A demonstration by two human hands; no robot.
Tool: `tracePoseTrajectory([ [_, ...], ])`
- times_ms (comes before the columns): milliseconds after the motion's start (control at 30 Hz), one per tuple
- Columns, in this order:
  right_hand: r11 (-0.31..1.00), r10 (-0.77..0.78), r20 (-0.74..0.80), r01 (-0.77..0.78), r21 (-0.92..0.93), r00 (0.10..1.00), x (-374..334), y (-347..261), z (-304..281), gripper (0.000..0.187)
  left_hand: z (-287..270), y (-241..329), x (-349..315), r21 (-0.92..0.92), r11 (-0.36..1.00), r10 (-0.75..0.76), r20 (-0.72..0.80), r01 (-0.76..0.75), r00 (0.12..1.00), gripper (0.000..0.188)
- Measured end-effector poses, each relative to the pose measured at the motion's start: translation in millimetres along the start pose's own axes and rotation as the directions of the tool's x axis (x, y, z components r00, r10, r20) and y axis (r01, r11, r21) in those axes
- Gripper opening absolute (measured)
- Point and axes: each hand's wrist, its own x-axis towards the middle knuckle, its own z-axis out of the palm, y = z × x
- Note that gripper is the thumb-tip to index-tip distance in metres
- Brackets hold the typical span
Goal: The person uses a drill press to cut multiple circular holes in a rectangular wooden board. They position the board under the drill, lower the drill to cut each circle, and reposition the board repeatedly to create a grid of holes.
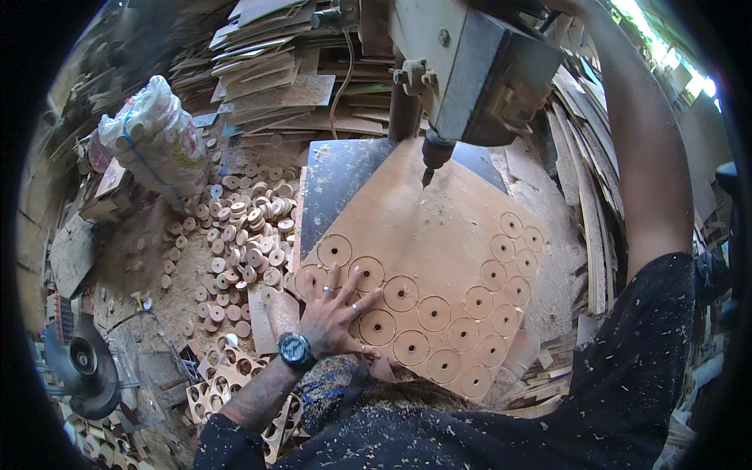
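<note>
My left hand [333,317] lies flat with spread fingers on a plywood board [407,227], over circles cut in its near-left part. Rings and a wristwatch [295,350] show on that hand and wrist. Several round cut outlines with centre holes, such as one circle [434,313], run along the board's near and right sides. Above its uncut far part hangs the drill press chuck [438,150] with a pointed bit. My right arm reaches up beside the drill press head [489,78]; my right hand [570,6], partly cut off by the top edge, is closed around a dark lever [548,21].
A dark machine table [337,184] lies under the board. Many loose wooden discs [251,227] are heaped at left, near a full white sack [160,141]. Stacked panels [274,90] stand behind. A fan [82,356] and perforated offcuts [223,384] are at lower left; sawdust covers much.
</note>
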Motion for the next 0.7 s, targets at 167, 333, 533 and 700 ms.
tracePoseTrajectory([
  [167,1.000,0.022,0.030,-0.022,0.012,0.999,-4.4,-9.3,-10.1,0.023,5.9,51.4,-40.9,0.049,0.981,-0.181,-0.102,0.187,0.978,0.113],
  [333,0.999,0.028,0.049,-0.029,0.018,0.998,-6.1,-18.2,-16.1,0.023,-11.0,63.1,-74.9,0.020,0.968,-0.246,-0.084,0.249,0.965,0.099],
  [533,0.998,0.035,0.055,-0.038,0.042,0.998,-8.9,-22.8,-21.0,0.023,-17.1,22.3,-90.5,0.009,0.990,-0.138,-0.133,0.140,0.981,0.089],
  [700,0.998,0.038,0.066,-0.041,0.040,0.997,-11.0,-26.9,-19.9,0.024,-3.0,21.6,-74.9,-0.030,0.985,-0.171,-0.276,0.170,0.946,0.082],
])
